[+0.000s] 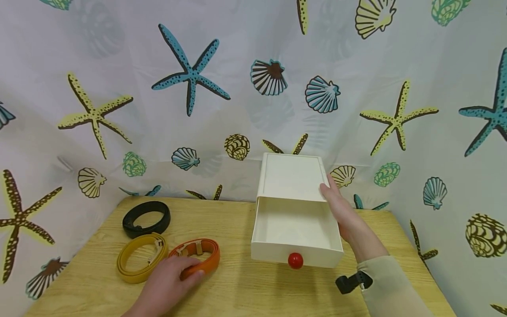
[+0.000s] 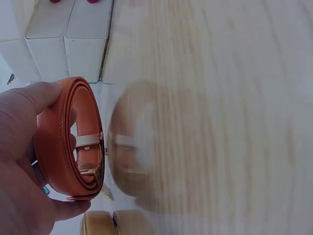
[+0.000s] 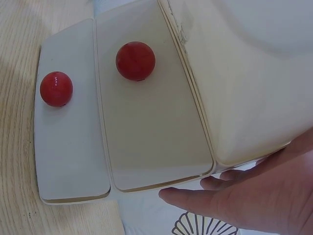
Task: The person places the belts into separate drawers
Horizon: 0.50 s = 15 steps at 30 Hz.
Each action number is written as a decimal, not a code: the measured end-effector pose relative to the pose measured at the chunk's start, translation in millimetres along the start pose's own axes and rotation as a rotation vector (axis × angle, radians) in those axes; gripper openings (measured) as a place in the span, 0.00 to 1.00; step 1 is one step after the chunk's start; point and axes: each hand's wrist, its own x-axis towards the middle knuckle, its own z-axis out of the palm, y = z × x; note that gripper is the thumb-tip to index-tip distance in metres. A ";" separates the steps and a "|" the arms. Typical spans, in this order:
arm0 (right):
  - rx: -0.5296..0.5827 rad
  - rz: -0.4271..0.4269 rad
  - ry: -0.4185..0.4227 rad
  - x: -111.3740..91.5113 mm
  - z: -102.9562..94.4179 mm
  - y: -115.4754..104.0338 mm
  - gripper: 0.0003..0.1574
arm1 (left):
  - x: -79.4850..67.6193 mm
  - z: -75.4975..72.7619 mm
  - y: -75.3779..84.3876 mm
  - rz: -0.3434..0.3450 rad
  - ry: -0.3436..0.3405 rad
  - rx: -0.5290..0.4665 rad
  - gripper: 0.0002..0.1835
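Observation:
A rolled orange belt with gold-toned metal parts is gripped by my left hand, thumb on one side and fingers on the other. In the left wrist view, the coiled belt stands on edge close over the wooden table. To the right is a white drawer box with its top drawer pulled out, showing a bare inside and a red knob. My right hand rests along the box's right side, thumb at the top edge. Its fingers lie fairly straight beside the lower drawer fronts.
A rolled yellow belt lies just left of the orange one. Behind it sits a rolled black belt. The wooden table meets a sea-patterned curtain at the back and sides. A dark wrist device sits by the right sleeve.

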 end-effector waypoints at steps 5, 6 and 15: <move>0.001 0.000 0.001 -0.5 0.1 -0.4 0.47 | 0.3 -5.7 3.1 0.030 0.065 -0.005 0.12; 0.002 0.000 0.002 -0.6 0.1 -0.5 0.47 | 0.6 -7.1 4.2 0.043 0.081 -0.003 0.12; -0.001 -0.022 0.005 -0.7 0.4 0.3 0.45 | 1.2 -26.8 25.8 0.118 0.186 0.006 0.12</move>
